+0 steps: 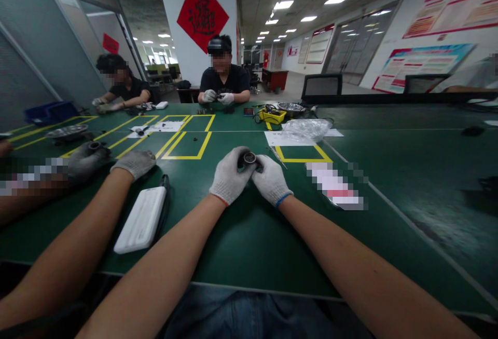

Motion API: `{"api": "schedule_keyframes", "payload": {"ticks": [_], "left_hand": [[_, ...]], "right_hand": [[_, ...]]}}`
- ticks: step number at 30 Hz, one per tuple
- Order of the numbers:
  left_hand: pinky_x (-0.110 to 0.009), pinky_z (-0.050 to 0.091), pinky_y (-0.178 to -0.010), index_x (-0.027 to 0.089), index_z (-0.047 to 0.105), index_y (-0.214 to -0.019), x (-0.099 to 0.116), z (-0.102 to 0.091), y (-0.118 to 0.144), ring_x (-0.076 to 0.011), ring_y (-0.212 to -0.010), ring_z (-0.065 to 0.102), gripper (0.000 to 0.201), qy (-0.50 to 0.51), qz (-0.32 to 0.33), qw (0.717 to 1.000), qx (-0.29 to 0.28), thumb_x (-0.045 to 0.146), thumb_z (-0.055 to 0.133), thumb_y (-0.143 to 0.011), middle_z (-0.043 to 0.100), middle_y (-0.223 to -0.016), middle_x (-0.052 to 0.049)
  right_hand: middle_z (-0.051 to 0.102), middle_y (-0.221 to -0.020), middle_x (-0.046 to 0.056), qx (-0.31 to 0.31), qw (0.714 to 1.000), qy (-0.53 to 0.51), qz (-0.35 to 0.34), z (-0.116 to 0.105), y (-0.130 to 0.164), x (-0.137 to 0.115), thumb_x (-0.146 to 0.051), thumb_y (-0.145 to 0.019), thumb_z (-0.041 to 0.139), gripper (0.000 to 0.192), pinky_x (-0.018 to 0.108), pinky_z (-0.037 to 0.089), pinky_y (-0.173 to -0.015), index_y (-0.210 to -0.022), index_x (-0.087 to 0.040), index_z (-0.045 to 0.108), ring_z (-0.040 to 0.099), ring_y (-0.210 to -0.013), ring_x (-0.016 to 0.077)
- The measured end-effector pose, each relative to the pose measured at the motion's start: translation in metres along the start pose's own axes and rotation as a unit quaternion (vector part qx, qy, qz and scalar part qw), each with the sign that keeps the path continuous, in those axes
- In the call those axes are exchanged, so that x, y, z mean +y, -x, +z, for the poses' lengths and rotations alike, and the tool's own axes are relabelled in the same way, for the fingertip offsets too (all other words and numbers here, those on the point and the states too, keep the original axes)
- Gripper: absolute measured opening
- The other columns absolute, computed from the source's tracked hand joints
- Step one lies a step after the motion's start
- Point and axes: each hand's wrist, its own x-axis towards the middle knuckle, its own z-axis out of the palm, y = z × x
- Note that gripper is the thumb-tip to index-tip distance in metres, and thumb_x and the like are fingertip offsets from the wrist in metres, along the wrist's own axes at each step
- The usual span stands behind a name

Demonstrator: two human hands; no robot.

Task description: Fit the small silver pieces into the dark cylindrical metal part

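Note:
Both of my hands wear white knit gloves and meet over the middle of the green table. My left hand (232, 177) is closed around a small round metal part (249, 158), its ring-shaped open end facing up toward me. The part's outside is dark, and its lower body is hidden by the gloves. My right hand (271, 180) is closed too, thumb and fingertips pinching the part's right side. Whether a second small piece sits between the right fingertips, I cannot make out.
A white power bank (140, 219) with a black cable lies left. Beside it are a co-worker's gloved hands (134, 163). Tweezers (277, 156), a blurred-out flat item (335, 186), clear plastic bags (307, 130) and a yellow tray (273, 116) lie right. Another person (223, 77) sits opposite.

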Motion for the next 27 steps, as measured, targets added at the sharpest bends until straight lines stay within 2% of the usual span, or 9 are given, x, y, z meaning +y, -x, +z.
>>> {"api": "schedule_keyframes", "payload": {"ticks": [13, 21, 27], "left_hand": [[-0.039, 0.058, -0.096, 0.02, 0.064, -0.116, -0.0037, 0.0009, 0.0014, -0.0237, -0.107, 0.071, 0.031, -0.027, -0.014, 1.0, 0.006, 0.023, 0.071, -0.086, 0.074, -0.114, -0.009], [-0.04, 0.058, -0.096, 0.02, 0.062, -0.121, -0.0063, 0.002, 0.003, -0.0241, -0.108, 0.07, 0.032, -0.033, -0.011, 0.999, 0.013, 0.02, 0.064, -0.089, 0.073, -0.116, -0.01], [-0.036, 0.058, -0.092, 0.02, 0.064, -0.115, -0.0015, 0.0018, 0.0029, -0.0214, -0.102, 0.07, 0.025, -0.02, 0.012, 1.0, 0.011, 0.017, 0.063, -0.09, 0.073, -0.11, -0.008]], "right_hand": [[0.074, -0.11, 0.007, -0.016, 0.997, -0.065, 0.029, 0.0013, 0.0012, 0.0, -0.015, -0.076, 0.06, 0.037, 0.04, 0.055, -0.096, -0.111, -0.021, 0.07, 0.068, -0.103, 0.0241], [0.074, -0.105, 0.008, -0.03, 0.999, -0.026, 0.018, 0.0028, 0.0018, -0.0019, -0.017, -0.081, 0.062, 0.029, 0.038, 0.054, -0.091, -0.107, -0.021, 0.072, 0.069, -0.098, 0.0236], [0.074, -0.097, 0.007, -0.042, 0.999, -0.015, 0.003, 0.0031, 0.0012, 0.0002, -0.014, -0.082, 0.057, 0.025, 0.032, 0.053, -0.084, -0.098, -0.021, 0.075, 0.066, -0.09, 0.0211]]}}
